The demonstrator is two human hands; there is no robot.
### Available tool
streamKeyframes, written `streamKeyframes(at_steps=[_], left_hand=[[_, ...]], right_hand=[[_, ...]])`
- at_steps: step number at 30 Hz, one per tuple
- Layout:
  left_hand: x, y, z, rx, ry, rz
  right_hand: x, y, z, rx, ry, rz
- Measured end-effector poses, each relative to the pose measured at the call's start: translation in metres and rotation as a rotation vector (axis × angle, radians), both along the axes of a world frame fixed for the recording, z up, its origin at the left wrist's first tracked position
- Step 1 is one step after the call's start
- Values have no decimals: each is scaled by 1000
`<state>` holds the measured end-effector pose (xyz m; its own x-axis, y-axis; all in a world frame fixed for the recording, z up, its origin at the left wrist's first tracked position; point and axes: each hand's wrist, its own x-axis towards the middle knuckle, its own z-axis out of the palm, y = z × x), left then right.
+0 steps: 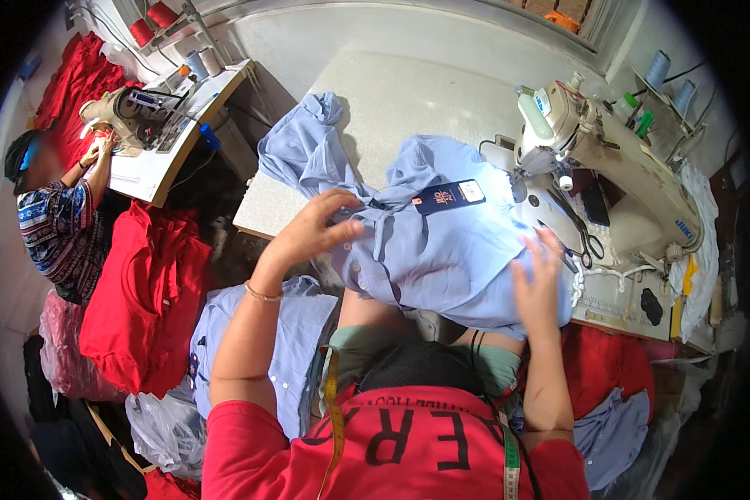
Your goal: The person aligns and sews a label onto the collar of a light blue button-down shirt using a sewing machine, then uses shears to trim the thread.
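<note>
A light blue button shirt (442, 258) lies over the near edge of the table and hangs toward my lap. On it rests a dark blue hang tag (448, 197) with a white label. My left hand (323, 227) is at the shirt's left part, thumb and fingers apart. My right hand (539, 271) lies on the shirt's right part with its fingers spread, close to the sewing machine (612, 158). The machine's lamp lights the cloth by the needle area. Black-handled scissors (590, 246) lie beside the machine, right of my right hand.
The pale table (392, 100) extends behind the shirt. Folded blue shirts (262, 358) and red garments (146, 300) are piled at my left; more red cloth (612, 367) is below right. At the far left a person (62, 208) works at another sewing machine (125, 117).
</note>
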<state>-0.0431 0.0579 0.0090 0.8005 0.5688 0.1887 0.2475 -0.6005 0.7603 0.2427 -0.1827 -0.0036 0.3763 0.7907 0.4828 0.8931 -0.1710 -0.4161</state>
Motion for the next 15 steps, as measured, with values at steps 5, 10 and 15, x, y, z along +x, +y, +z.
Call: streamKeyframes(at_steps=[5, 10, 15], left_hand=[[4, -2, -7, -24, -3, 83], [16, -23, 15, 90, -295, 153], [50, -62, 37, -537, -292, -185]], right_hand=[[-39, 50, 0, -93, 182, 442], [-47, 73, 11, -138, 432, 430], [-60, 98, -6, 76, 605, 598]])
